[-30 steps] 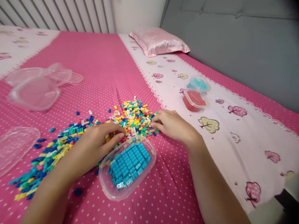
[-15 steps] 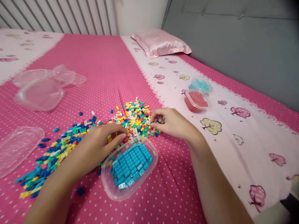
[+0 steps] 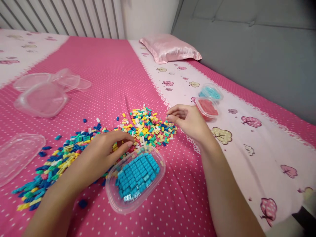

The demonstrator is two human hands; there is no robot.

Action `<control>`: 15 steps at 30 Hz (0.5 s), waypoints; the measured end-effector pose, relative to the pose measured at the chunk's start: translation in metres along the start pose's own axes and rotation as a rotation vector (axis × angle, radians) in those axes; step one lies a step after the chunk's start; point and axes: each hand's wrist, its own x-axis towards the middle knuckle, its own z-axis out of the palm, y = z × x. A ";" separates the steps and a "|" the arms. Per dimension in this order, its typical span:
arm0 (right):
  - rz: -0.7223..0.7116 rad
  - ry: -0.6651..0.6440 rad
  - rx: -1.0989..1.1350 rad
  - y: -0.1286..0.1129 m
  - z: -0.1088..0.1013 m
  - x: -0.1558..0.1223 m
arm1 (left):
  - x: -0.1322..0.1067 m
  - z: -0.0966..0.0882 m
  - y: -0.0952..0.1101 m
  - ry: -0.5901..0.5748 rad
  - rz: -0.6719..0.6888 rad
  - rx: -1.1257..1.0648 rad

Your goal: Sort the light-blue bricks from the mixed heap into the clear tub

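Note:
My left hand rests over the pile of small toy bricks, palm down, its fingers loosely bent. A gap shows between its thumb and forefinger, with bricks visible through it. Beside it, a clear plastic box holds turquoise blue bricks packed in neat rows. My right hand hovers at the right edge of the mixed-colour heap. Its thumb and forefinger come together at the tips; whatever tiny piece lies between them is too small to make out.
Clear lids or trays lie at the left, with another clear lid nearer. Beyond my right hand stand a tub of red pieces and a tub of light blue pieces. A pink pillow lies far back on the patterned bedsheet.
My right hand has lifted off the heap and moved up and to the right, uncovering bricks there. My left hand and the box stay almost where they were.

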 end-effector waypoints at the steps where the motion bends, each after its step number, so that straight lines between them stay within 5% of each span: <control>1: 0.011 0.027 0.018 0.002 -0.001 0.000 | 0.000 0.000 0.000 0.000 0.000 0.002; 15: 0.057 0.033 0.006 0.009 -0.003 0.003 | -0.001 -0.001 -0.004 -0.007 0.004 -0.002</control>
